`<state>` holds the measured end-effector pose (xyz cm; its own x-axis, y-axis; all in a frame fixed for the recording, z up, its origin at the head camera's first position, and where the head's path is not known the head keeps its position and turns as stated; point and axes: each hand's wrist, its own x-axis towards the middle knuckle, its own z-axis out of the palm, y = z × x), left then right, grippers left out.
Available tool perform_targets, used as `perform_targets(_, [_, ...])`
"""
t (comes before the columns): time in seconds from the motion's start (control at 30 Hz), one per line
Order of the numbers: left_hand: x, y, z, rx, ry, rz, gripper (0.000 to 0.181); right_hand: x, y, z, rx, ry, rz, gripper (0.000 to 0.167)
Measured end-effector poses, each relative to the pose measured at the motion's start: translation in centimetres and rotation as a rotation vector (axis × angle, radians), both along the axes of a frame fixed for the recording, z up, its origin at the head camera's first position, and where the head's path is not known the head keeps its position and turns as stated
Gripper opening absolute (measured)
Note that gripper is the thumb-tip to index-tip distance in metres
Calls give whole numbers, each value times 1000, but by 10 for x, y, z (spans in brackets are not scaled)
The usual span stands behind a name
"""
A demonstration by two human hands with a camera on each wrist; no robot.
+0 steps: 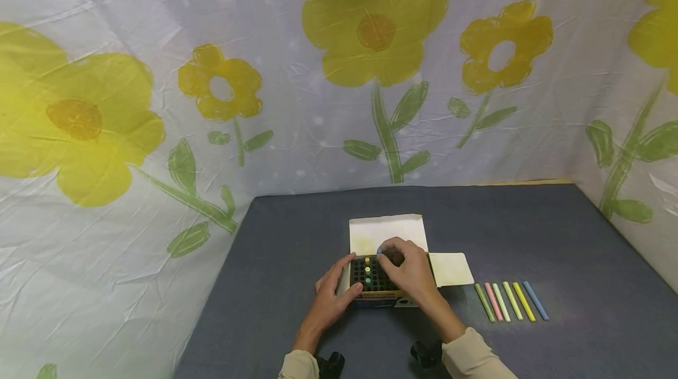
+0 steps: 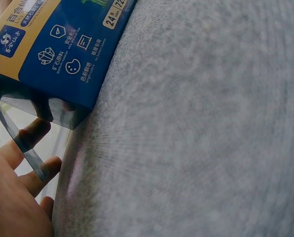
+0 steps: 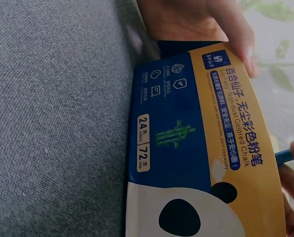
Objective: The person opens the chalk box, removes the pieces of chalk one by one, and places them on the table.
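Note:
A chalk box [image 1: 376, 295] with its lid folded back stands on the table, and its black holed insert [image 1: 379, 278] faces up. Three chalk ends, one orange [image 1: 367, 260], one yellow-green [image 1: 368, 269] and one teal [image 1: 368, 280], show in one column of holes. My left hand [image 1: 329, 302] grips the box's left end, thumb at the front edge and fingers along the side. Over the insert's back part, my right hand [image 1: 410, 270] pinches a blue chalk stick [image 3: 283, 157]. The hand hides most of that stick and some holes.
Right of the box lies a row of several chalk sticks, among them a pink one [image 1: 493, 301], a yellow one [image 1: 524, 302] and a blue one [image 1: 536, 301]. The white side flap [image 1: 451, 269] sticks out toward them. A flower-printed curtain [image 1: 296, 149] hangs behind the table.

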<state>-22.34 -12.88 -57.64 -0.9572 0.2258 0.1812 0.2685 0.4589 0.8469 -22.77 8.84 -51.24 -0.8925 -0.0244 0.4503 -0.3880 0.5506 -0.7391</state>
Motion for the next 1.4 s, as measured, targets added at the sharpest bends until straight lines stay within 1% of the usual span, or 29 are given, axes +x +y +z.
perform_targets(0.17, [0, 0, 0, -6, -1, -1, 62, -1, 4, 1, -41, 76, -1, 14])
perform_targets(0.33, [0, 0, -1, -13, 3, 0, 62, -1, 10, 4, -87, 128, 41, 13])
perform_targets(0.5, [1, 0, -2, -18, 8, -2, 62, -1, 19, 6, -137, 109, 93, 15])
perform_targets(0.63, [1, 0, -1, -17, 9, 0, 62, -2, 28, 6, -183, 79, 165, 15])
perform_targets(0.8, [0, 0, -2, -36, 17, 4, 63, -2, 38, 5, -207, 61, 242, 15])
perform_targets(0.9, [1, 1, -1, -40, 7, 13, 63, -2, 42, 3, -215, 60, 260, 16])
perform_targets(1.07, [3, 2, 1, -22, -12, 21, 63, 0, 50, 4, -245, 48, 289, 18])
perform_targets(1.23, [2, 2, -1, -24, -6, 22, 62, 1, 61, 6, -271, 40, 318, 18])
perform_targets(1.4, [2, 1, -2, -18, 4, 12, 62, 1, 74, 4, -272, 23, 319, 17])
